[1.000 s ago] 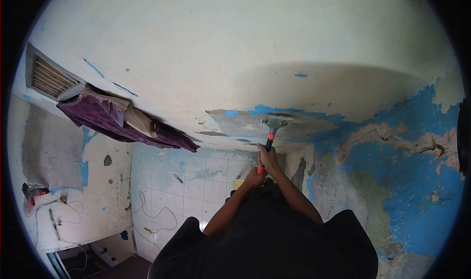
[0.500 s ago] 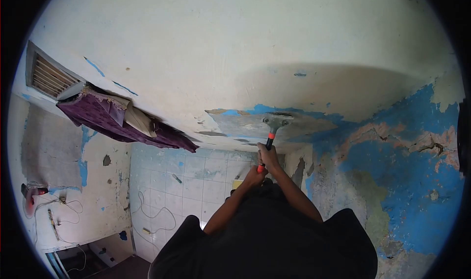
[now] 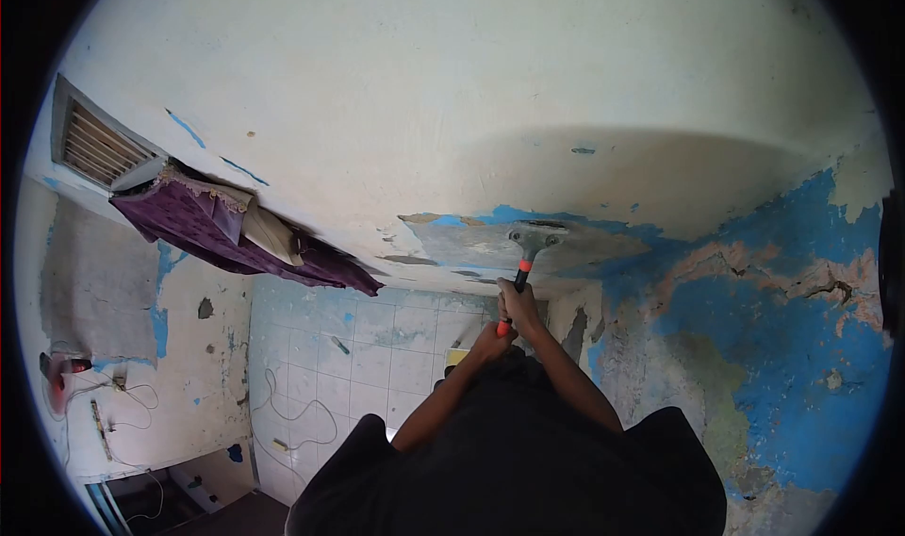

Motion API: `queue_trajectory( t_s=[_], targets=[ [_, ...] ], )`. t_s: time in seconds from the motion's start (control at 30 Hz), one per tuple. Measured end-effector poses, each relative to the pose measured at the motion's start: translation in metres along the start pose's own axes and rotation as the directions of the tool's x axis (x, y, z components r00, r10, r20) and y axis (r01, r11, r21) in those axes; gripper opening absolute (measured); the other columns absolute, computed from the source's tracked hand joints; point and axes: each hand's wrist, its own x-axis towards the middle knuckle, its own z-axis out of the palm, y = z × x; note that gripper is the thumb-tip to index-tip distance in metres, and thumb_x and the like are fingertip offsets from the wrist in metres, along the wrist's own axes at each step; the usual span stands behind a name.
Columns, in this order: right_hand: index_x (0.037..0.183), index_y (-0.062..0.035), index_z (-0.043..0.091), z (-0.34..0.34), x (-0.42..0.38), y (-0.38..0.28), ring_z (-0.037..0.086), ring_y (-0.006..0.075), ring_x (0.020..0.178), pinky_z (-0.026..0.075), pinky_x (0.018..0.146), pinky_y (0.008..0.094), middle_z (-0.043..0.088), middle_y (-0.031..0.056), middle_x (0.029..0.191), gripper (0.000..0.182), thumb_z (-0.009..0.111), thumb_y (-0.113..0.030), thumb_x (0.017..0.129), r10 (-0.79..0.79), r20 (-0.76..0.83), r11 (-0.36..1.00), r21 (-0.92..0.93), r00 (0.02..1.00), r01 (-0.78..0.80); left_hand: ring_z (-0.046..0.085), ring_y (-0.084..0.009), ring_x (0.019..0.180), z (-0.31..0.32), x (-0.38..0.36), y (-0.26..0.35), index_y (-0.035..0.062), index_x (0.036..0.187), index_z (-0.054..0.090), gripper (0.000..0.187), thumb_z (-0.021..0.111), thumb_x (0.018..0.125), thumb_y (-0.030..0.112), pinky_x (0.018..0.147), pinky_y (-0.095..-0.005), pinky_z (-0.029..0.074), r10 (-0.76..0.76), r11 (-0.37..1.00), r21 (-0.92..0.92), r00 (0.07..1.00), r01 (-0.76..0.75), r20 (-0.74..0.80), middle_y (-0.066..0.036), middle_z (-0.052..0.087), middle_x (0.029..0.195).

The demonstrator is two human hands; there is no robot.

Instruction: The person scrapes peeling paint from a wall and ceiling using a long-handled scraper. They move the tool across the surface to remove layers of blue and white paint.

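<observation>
A long-handled scraper (image 3: 535, 241) with a wide metal head and a black and red handle rises in front of me. Its blade edge is up at the bare grey patch (image 3: 462, 242) in the cream wall, just under a strip of blue paint. My right hand (image 3: 518, 303) wraps the black part of the handle. Lower down, my left hand (image 3: 494, 342) is closed around the red end. Both forearms reach up from my dark shirt.
On the left, a purple curtain (image 3: 212, 225) hangs below a slatted vent (image 3: 99, 149). The tiled floor (image 3: 377, 347) holds a loose cable (image 3: 320, 413) and a small tool (image 3: 340, 346). A wall with peeling blue paint (image 3: 792, 347) and cracks stands at right.
The view has shifted by a very small amount. Both hands keep their hold, and the scraper head stays at nearly the same place on the wall.
</observation>
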Motion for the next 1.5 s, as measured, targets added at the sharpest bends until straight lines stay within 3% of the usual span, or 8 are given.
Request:
queue_trajectory(
  t_s=[0.13, 0.23, 0.33, 0.43, 0.83, 1.23, 1.43, 1.5],
  targets=[
    [0.056, -0.0109, 0.039, 0.000, 0.002, 0.017, 0.035, 0.0106, 0.033, 0.030, 0.034, 0.0276, 0.036, -0.0009, 0.043, 0.038, 0.055, -0.027, 0.087, -0.037, -0.017, 0.999, -0.014, 0.999, 0.037, 0.053, -0.0185, 0.049, 0.002, 0.018, -0.023, -0.0019, 0.066, 0.057, 0.030, 0.057, 0.077, 0.027, 0.049, -0.0356, 0.040, -0.042, 0.999, -0.019, 0.999, 0.042, -0.019, -0.010, 0.055, 0.056],
    [0.056, -0.0111, 0.038, 0.001, 0.000, -0.001, 0.034, 0.0105, 0.033, 0.030, 0.034, 0.0276, 0.036, -0.0009, 0.043, 0.038, 0.055, -0.027, 0.087, 0.006, 0.010, 1.000, -0.014, 1.000, -0.006, 0.053, -0.0184, 0.050, 0.000, 0.003, -0.011, -0.0014, 0.065, 0.056, 0.030, 0.057, 0.077, 0.027, 0.050, -0.0349, 0.041, 0.080, 0.997, 0.005, 0.997, -0.080, 0.022, -0.009, 0.055, 0.056],
    [0.056, -0.0112, 0.038, 0.002, 0.011, 0.011, 0.034, 0.0105, 0.032, 0.029, 0.034, 0.0277, 0.036, -0.0009, 0.043, 0.038, 0.055, -0.027, 0.086, 0.012, -0.020, 1.000, -0.028, 1.000, -0.013, 0.052, -0.0177, 0.051, -0.001, 0.013, -0.018, -0.0006, 0.064, 0.056, 0.029, 0.057, 0.077, 0.026, 0.051, -0.0342, 0.041, -0.057, 0.997, 0.047, 0.998, 0.058, -0.031, -0.009, 0.055, 0.057],
    [0.056, -0.0114, 0.038, 0.003, 0.004, 0.004, 0.033, 0.0106, 0.032, 0.030, 0.034, 0.0277, 0.036, -0.0008, 0.043, 0.038, 0.054, -0.026, 0.087, 0.019, -0.029, 0.999, -0.034, 0.999, -0.020, 0.053, -0.0174, 0.052, -0.004, 0.012, -0.006, 0.0003, 0.064, 0.056, 0.028, 0.057, 0.077, 0.026, 0.051, -0.0341, 0.041, 0.026, 0.999, -0.045, 1.000, -0.025, 0.016, -0.008, 0.055, 0.057],
    [0.054, -0.0114, 0.038, 0.007, 0.006, -0.005, 0.033, 0.0102, 0.032, 0.030, 0.033, 0.0274, 0.035, -0.0007, 0.042, 0.039, 0.053, -0.026, 0.087, -0.056, -0.035, 0.996, -0.071, 0.998, 0.053, 0.056, -0.0190, 0.055, -0.005, 0.009, 0.000, -0.0004, 0.069, 0.058, 0.028, 0.058, 0.076, 0.027, 0.054, -0.0359, 0.043, -0.017, 0.997, 0.074, 0.998, 0.021, -0.053, -0.009, 0.057, 0.057],
    [0.055, -0.0118, 0.036, 0.003, 0.001, -0.007, 0.034, 0.0105, 0.032, 0.030, 0.033, 0.0280, 0.034, -0.0008, 0.042, 0.038, 0.054, -0.025, 0.086, 0.008, -0.021, 1.000, -0.012, 1.000, -0.008, 0.055, -0.0147, 0.062, -0.009, 0.006, 0.009, -0.0023, 0.074, 0.059, 0.029, 0.058, 0.079, 0.026, 0.057, -0.0344, 0.043, -0.027, 0.994, 0.106, 0.999, 0.025, 0.023, -0.008, 0.059, 0.063],
    [0.056, -0.0112, 0.037, -0.002, -0.001, 0.013, 0.034, 0.0106, 0.032, 0.030, 0.033, 0.0282, 0.035, -0.0007, 0.043, 0.037, 0.054, -0.025, 0.086, -0.001, -0.025, 1.000, 0.021, 1.000, 0.002, 0.056, -0.0181, 0.055, -0.003, 0.005, -0.011, -0.0021, 0.066, 0.058, 0.033, 0.058, 0.076, 0.029, 0.052, -0.0365, 0.042, -0.047, 0.999, -0.001, 0.999, 0.047, 0.017, -0.010, 0.056, 0.057],
    [0.055, -0.0106, 0.038, 0.001, 0.006, -0.002, 0.035, 0.0110, 0.031, 0.031, 0.033, 0.0283, 0.035, -0.0003, 0.042, 0.038, 0.054, -0.025, 0.086, -0.015, -0.020, 1.000, 0.025, 1.000, 0.016, 0.055, -0.0174, 0.053, -0.004, 0.009, -0.011, -0.0010, 0.066, 0.058, 0.031, 0.058, 0.076, 0.028, 0.051, -0.0351, 0.042, 0.077, 0.996, 0.053, 0.997, -0.076, -0.019, -0.010, 0.056, 0.057]
  ],
)
